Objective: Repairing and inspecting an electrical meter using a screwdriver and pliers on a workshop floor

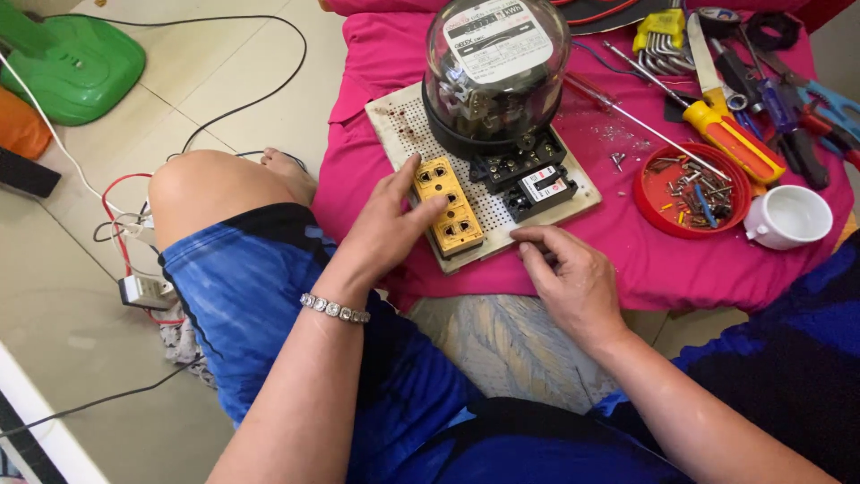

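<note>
We rest our left hand (387, 224) spread on the yellow socket block (451, 207) at the perforated board's (394, 125) near left corner (rigid plastic, probably light, best held by its long sides), while our right hand (569, 278) pinches something unseen at the near edge.

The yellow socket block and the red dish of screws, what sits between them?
In the head view, a small black breaker sits on the white perforated board between the yellow socket block and the red dish.
</note>
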